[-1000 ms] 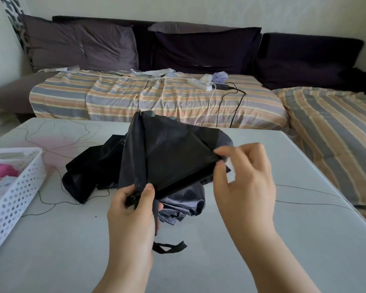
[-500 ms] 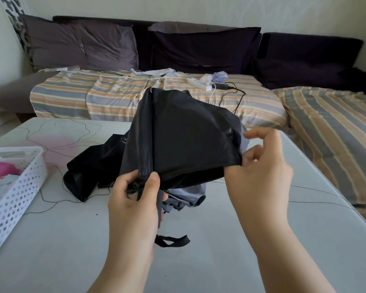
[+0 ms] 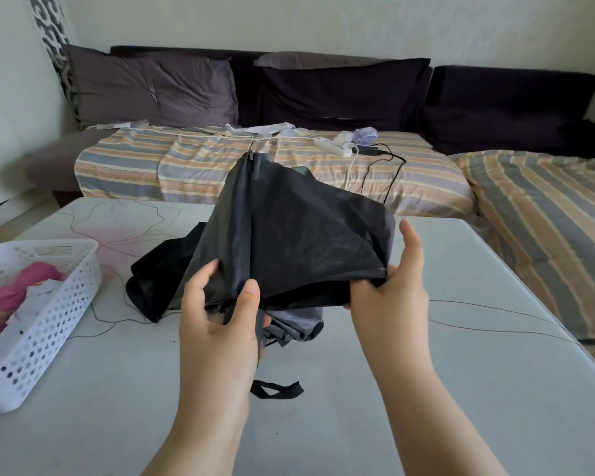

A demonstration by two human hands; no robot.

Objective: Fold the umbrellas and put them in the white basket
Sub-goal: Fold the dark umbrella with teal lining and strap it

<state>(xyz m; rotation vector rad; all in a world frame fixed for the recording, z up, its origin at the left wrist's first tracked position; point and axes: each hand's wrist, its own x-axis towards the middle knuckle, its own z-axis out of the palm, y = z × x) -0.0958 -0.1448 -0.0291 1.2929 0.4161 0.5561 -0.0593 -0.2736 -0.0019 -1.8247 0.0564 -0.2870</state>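
A black umbrella [image 3: 299,235] with a grey lining stands tilted above the table, tip pointing away from me. My left hand [image 3: 220,317] grips its lower end, thumb pressed on a rib. My right hand [image 3: 389,290] pinches the lower right edge of the spread canopy panel, with its upper fingers raised. The black wrist strap [image 3: 277,389] lies on the table below. A second black umbrella [image 3: 158,280] lies crumpled behind. The white perforated basket [image 3: 62,304] sits at the left with a pink umbrella [image 3: 11,297] inside.
The pale table [image 3: 426,389] bears thin dark line markings. Behind it stands a sofa with a striped cover [image 3: 220,166], dark cushions, a white power strip [image 3: 334,147] and a black cable [image 3: 392,173].
My right hand has moved right and down along the canopy edge, stretching the panel wider. The umbrella has risen a little since a second ago. My left hand keeps its hold.
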